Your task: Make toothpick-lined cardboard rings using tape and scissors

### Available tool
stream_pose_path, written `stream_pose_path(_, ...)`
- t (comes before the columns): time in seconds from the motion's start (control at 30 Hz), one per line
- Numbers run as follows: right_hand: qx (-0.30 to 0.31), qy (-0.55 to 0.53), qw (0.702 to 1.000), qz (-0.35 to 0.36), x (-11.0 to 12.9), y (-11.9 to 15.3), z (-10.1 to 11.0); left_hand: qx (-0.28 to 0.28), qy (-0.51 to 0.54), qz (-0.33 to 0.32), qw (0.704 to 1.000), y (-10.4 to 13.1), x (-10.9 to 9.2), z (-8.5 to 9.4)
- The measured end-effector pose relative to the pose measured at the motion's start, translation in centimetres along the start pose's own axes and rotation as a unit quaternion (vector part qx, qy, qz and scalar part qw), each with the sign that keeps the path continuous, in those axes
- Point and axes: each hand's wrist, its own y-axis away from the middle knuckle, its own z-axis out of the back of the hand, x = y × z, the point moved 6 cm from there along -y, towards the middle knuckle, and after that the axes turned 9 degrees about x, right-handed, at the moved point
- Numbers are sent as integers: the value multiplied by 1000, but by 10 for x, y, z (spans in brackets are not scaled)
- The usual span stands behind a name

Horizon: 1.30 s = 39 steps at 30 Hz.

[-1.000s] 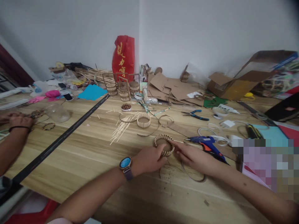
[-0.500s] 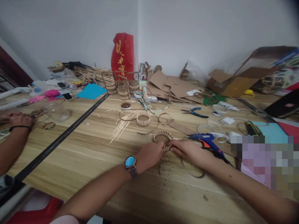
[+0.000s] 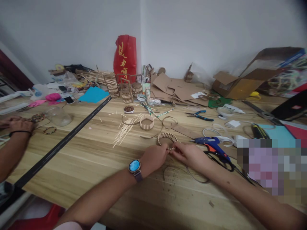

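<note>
With my left hand (image 3: pixel 155 157) and right hand (image 3: pixel 190 155), fingers closed, I'm pinching the near edge of a round basket (image 3: pixel 167 136); its pale sticks (image 3: pixel 170 136) are ringing a brown base (image 3: pixel 165 141), left of the glue gun (image 3: pixel 211 142).

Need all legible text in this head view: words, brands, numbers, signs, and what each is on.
"力": middle of three gold characters down the red bag; the other two are too stylised and soft to read surely.
Wristwatch: digits on the lit face, too blurred to read surely.
Glue gun: pale marking on the body, too small to read.
White paper on the cardboard: any print too small.
</note>
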Motion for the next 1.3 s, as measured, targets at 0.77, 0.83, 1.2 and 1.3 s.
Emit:
stream_pose_path(0.77, -112, -646, 755, 18, 42, 50, 19, -412, 269, -131, 861, 93, 15, 40)
stream_pose_path(0.83, -80, -671, 736, 37, 53, 46, 13, -247, 362, -119, 891, 79, 12, 28)
stream_pose_path(1.2, -60, -516, 854, 22, 74, 44, -20, -30, 588, -97, 802, 62, 3, -10)
stream_pose_path(1.3, -131, -322, 937, 19, 73, 52, -4, -50, 578, -61, 812, 61, 8, -13)
